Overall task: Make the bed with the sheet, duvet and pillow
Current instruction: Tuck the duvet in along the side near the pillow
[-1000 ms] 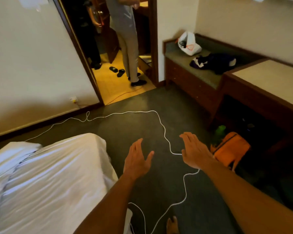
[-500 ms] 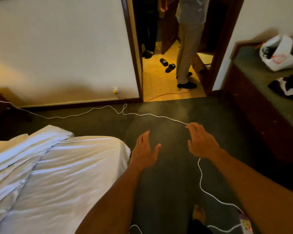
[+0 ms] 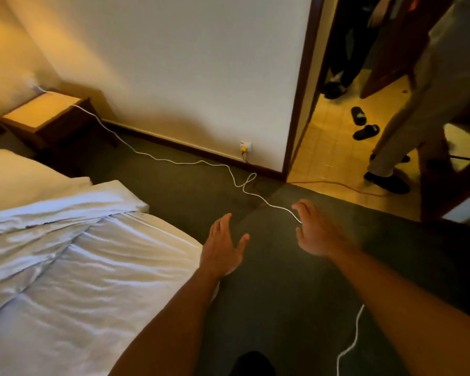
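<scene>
Reaching forward over the dark green carpet [image 3: 269, 294], the left hand [image 3: 223, 248] and right hand [image 3: 318, 234] hold nothing, fingers [image 3: 305, 210] loosely spread. The rumpled white sheet [image 3: 79, 280] covers the bed at lower left, just beside the left hand.

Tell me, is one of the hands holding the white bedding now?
No: the left hand and the right hand are both open and empty, held over the dark carpet beside the white bedding.
</scene>
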A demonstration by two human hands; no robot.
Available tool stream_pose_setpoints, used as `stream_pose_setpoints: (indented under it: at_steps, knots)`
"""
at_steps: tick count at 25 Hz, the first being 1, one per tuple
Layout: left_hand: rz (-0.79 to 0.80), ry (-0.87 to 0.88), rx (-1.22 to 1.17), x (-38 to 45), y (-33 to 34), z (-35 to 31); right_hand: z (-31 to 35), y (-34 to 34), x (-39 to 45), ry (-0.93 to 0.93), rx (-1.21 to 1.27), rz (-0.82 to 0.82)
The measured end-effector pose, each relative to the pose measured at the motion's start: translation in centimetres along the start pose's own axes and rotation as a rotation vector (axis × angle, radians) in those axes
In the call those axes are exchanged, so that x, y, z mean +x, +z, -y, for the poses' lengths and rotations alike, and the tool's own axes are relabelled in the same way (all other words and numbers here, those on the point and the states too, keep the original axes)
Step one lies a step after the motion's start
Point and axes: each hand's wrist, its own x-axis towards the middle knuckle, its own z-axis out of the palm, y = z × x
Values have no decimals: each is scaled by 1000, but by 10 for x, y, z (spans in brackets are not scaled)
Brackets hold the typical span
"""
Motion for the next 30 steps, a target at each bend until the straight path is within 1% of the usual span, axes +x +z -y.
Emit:
stream_pose_setpoints:
  at_steps: [2,5,10,11,13,16,18,19,21,23,25,27,30]
  knots:
    - [-48,-35,-6,41,-6,1,-3,-6,51,-64,-13,0]
    - [-105,-95,-25,115,-19,12,0,-6,148,-185,-24,53]
    - [-136,-245,-40,241,-42,53,32,8,311,-275,-13,156]
    - [-144,-266,-37,259,-49,60,43,9,341,-318,-24,174]
    - [-196,-300,-29,300,-72,74,69,7,404,-369,5,196]
    - [-242,-400,-58,351,-110,97,112,6,482,-471,7,265]
    - [-328,-440,-53,383,-131,117,139,8,533,-547,-8,256]
    - [-366,-469,-49,396,-141,125,154,10,559,-576,-15,278]
    - [-433,-559,-62,424,-155,144,188,17,613,-673,-26,318]
    - [-487,-668,-74,450,-170,158,224,25,664,-803,-55,338]
    - [-541,-786,-106,475,-189,171,264,28,712,-929,-97,392]
    - [-587,-852,-117,489,-201,181,297,32,749,-1007,-139,418]
    - [-698,-960,-132,513,-228,206,356,40,798,-1088,-148,446]
